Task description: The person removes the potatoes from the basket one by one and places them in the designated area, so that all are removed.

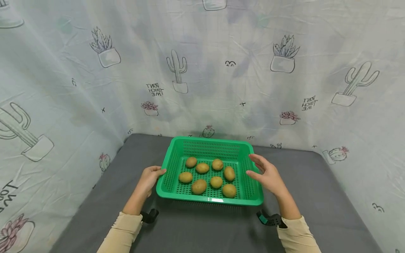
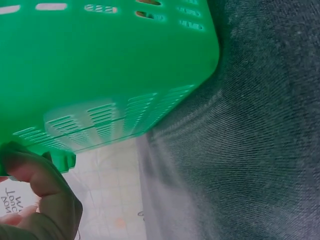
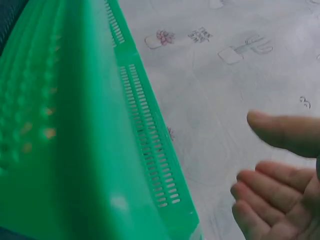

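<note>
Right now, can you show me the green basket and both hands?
Green basket (image 1: 196,198): head view, on its near rim.
Left hand (image 1: 149,179): head view, on its middle.
Right hand (image 1: 269,176): head view, on its middle.

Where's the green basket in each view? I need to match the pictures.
Head: green basket, lower centre.
Left wrist: green basket, filling the upper left.
Right wrist: green basket, filling the left side.
Shared landmark: printed cloth, top in head, lower left in left wrist, right in right wrist.
</note>
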`<move>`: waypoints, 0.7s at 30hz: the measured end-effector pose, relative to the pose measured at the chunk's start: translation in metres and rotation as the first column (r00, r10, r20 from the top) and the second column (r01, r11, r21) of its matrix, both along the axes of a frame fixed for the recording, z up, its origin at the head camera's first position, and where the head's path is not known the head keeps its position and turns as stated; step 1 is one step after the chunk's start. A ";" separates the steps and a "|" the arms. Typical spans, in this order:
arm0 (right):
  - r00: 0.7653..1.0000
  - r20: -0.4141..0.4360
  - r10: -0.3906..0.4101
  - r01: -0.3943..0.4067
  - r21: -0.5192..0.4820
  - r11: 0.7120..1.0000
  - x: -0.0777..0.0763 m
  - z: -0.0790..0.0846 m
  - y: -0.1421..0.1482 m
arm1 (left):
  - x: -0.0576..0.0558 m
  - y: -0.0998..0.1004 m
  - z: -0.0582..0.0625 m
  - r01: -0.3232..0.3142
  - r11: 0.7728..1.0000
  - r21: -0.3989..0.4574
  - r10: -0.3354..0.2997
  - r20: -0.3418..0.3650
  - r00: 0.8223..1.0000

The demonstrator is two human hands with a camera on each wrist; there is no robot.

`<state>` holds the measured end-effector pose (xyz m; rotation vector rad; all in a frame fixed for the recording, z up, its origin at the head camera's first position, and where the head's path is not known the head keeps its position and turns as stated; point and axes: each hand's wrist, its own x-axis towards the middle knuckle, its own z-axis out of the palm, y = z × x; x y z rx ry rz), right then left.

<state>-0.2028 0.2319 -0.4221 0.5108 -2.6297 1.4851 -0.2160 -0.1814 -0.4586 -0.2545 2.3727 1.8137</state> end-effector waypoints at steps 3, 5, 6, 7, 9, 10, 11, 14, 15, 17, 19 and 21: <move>0.995 0.017 0.100 -0.100 -0.048 0.994 -0.009 0.002 0.004 | 0.000 0.000 -0.001 -0.012 1.000 0.000 0.012 0.004 1.000; 0.987 0.037 0.157 -0.154 -0.074 0.985 -0.015 0.004 0.006 | 0.000 0.001 -0.002 -0.019 1.000 0.010 0.019 0.008 1.000; 0.982 0.043 0.182 -0.178 -0.082 0.981 -0.017 0.005 0.007 | 0.000 0.001 -0.002 -0.021 1.000 0.019 0.021 0.010 1.000; 0.978 0.050 0.202 -0.198 -0.087 0.976 -0.020 0.005 0.008 | 0.000 0.002 -0.002 -0.025 0.999 0.027 0.025 0.012 1.000; 0.970 0.065 0.236 -0.229 -0.095 0.969 -0.024 0.006 0.008 | 0.001 0.002 -0.001 -0.030 0.999 0.041 0.029 0.011 1.000; 0.966 0.068 0.249 -0.242 -0.096 0.965 -0.026 0.007 0.008 | 0.001 0.002 -0.001 -0.031 0.998 0.046 0.030 0.011 0.999; 0.962 0.071 0.262 -0.255 -0.099 0.962 -0.028 0.007 0.007 | 0.001 0.002 -0.001 -0.031 0.998 0.054 0.030 0.012 0.999; 0.953 0.087 0.291 -0.282 -0.098 0.954 -0.035 0.010 0.004 | 0.001 0.002 -0.001 -0.029 0.997 0.067 0.028 0.013 1.000; 0.949 0.092 0.301 -0.292 -0.095 0.952 -0.038 0.010 0.003 | 0.001 0.002 -0.001 -0.029 0.997 0.071 0.028 0.014 1.000; 0.943 0.102 0.318 -0.311 -0.085 0.947 -0.043 0.012 0.000 | 0.000 0.002 -0.001 -0.034 0.997 0.074 0.033 0.012 0.999; 0.936 0.109 0.335 -0.329 -0.071 0.942 -0.049 0.013 -0.002 | -0.001 0.002 -0.002 -0.037 0.997 0.073 0.037 0.009 0.999; 0.930 0.118 0.347 -0.342 -0.055 0.938 -0.054 0.014 -0.004 | -0.002 0.003 -0.003 -0.039 0.996 0.074 0.039 0.005 0.999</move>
